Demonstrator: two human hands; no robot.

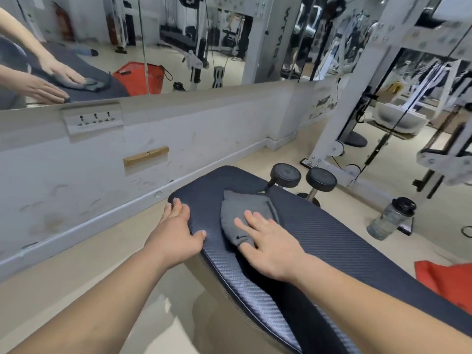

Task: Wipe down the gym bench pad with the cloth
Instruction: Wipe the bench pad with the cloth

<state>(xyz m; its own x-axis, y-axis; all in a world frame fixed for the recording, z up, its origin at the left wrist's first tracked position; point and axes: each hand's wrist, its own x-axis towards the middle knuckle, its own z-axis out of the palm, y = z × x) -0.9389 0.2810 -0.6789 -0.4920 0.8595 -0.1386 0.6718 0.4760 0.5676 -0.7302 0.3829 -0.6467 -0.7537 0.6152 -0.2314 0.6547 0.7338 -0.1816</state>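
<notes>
The black, carbon-textured gym bench pad [332, 241] runs from the centre toward the lower right. A grey cloth [242, 208] lies flat on its far end. My right hand [270, 244] presses palm-down on the near part of the cloth, fingers spread and pointing away from me. My left hand [176, 231] grips the pad's left edge, thumb on top and fingers curled over the side. The cloth's near edge is hidden under my right hand.
A white wall [102, 175] with a mirror above it stands close on the left. Two dumbbells [304, 177] stand just past the bench's far end. A clear water bottle [390, 218] sits on the floor at right, a red bag [444, 279] beside the bench, and a cable machine frame [357, 98] behind.
</notes>
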